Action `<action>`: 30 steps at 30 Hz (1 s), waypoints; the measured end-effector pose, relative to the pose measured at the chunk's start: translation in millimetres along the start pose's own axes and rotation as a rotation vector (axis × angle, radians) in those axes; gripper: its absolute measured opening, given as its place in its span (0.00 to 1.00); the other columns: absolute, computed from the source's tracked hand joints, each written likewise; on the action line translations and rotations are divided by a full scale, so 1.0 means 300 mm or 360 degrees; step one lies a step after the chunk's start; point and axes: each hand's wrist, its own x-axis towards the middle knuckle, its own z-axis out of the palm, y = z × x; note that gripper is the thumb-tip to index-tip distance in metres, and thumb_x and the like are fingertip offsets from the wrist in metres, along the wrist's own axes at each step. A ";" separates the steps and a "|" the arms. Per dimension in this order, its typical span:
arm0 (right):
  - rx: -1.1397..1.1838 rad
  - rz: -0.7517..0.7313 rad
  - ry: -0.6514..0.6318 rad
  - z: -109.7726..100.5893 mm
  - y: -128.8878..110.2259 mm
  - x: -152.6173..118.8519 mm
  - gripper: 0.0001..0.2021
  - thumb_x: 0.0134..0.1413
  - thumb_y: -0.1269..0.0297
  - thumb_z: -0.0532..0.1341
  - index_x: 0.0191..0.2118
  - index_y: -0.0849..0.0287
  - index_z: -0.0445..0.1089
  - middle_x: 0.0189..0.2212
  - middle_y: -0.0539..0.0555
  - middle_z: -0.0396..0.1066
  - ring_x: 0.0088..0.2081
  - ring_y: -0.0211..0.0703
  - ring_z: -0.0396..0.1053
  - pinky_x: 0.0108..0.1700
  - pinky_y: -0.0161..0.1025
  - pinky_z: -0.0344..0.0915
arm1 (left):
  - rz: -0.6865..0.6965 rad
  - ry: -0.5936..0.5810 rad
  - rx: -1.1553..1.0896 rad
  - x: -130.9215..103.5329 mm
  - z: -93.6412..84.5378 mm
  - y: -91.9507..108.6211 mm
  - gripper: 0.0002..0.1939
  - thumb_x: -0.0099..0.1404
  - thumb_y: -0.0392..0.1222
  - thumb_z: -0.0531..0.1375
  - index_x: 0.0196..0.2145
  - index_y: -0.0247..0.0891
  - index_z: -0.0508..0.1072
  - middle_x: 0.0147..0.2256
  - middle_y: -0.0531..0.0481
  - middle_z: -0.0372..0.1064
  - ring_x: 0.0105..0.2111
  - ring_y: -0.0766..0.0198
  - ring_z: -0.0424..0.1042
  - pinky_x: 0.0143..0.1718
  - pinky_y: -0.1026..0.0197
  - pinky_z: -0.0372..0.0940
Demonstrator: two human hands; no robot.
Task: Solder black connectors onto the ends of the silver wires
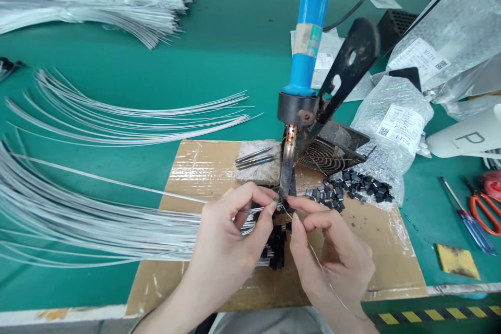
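Observation:
My left hand [237, 237] pinches the end of a thin wire [164, 192] just below the tip of a blue-handled soldering iron [309, 36]. The iron is clamped tip-down in a black metal stand [344, 73]. To the right of the tip, my right hand [332, 250] pinches a fine strand of solder wire [323, 271], whose tail trails down over the palm. Fingertips of both hands nearly meet at the iron tip, and the join there is too small to make out. Under my left hand lies a thick bundle of white wires [117, 229] with black connectors [277, 248] at its ends.
Cardboard [207, 167] covers the work spot. Small black connectors [364, 185] lie in a pile at right, before bubble-wrap bags [395, 130]. Further right are a screwdriver [469, 219], orange-handled scissors [483, 209] and a yellow sponge [457, 261]. More white wires [136, 120] lie at left.

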 end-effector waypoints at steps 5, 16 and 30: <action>-0.0068 -0.0076 0.0032 0.004 -0.001 -0.002 0.11 0.64 0.77 0.67 0.37 0.53 0.70 0.48 0.51 0.87 0.42 0.38 0.87 0.49 0.30 0.80 | 0.0018 0.0005 0.0013 0.001 -0.001 0.007 0.08 0.64 0.34 0.63 0.28 0.41 0.79 0.29 0.53 0.82 0.30 0.66 0.80 0.30 0.70 0.73; -0.0107 -0.0125 0.0051 0.006 -0.002 0.004 0.10 0.64 0.76 0.67 0.37 0.52 0.71 0.46 0.54 0.88 0.40 0.43 0.88 0.46 0.35 0.84 | 0.0003 0.0003 -0.0001 0.001 -0.004 0.006 0.08 0.64 0.33 0.63 0.28 0.42 0.79 0.29 0.53 0.82 0.31 0.65 0.81 0.32 0.70 0.75; -0.0127 -0.0152 0.0053 0.007 -0.002 0.000 0.11 0.64 0.78 0.68 0.40 0.52 0.72 0.45 0.54 0.88 0.41 0.45 0.88 0.47 0.36 0.85 | 0.0015 0.0014 0.0062 -0.001 0.000 -0.007 0.08 0.65 0.35 0.63 0.28 0.42 0.79 0.30 0.52 0.82 0.29 0.63 0.79 0.26 0.66 0.69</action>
